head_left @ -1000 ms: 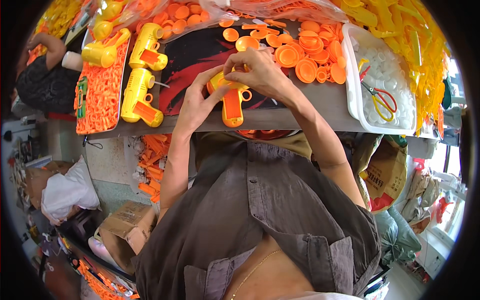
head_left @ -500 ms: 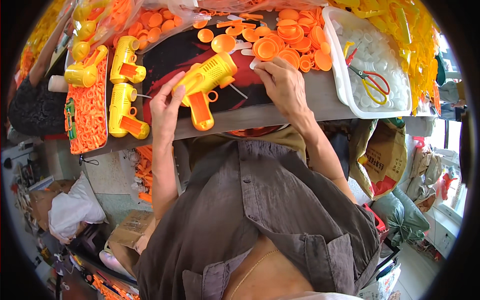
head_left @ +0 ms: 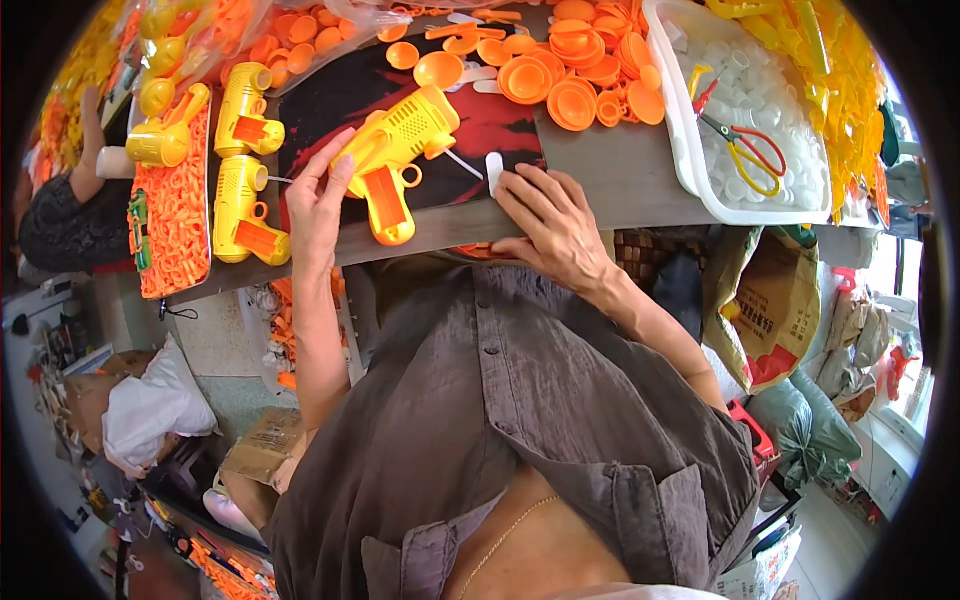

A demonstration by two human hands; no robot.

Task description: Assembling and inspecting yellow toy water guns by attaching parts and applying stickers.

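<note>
My left hand (head_left: 320,200) is closed round the rear of a yellow toy gun (head_left: 408,130) with an orange panel in its handle. A thin white rod (head_left: 463,165) sticks out below its muzzle end. At the front of the table lies my right hand (head_left: 552,225), fingers stretched out and thumb apart near the edge. Its fingertips meet the lower end of a small white oblong piece (head_left: 494,172), standing just right of the rod's tip. Two more yellow toy guns (head_left: 240,205) rest on the left, one behind the other.
Orange cups and discs (head_left: 575,70) pile up at the back. To the right, a white bin (head_left: 690,165) holds translucent caps and scissors (head_left: 745,155). A tray of small orange parts (head_left: 172,230) stands left, with another person's arm (head_left: 90,140) beyond. A paper sack (head_left: 765,310) stands below the table.
My right hand has come nearer from beside the orange pile, its fingers straightening, and the white piece has come nearer too. The toy gun in my left hand has shifted slightly left.
</note>
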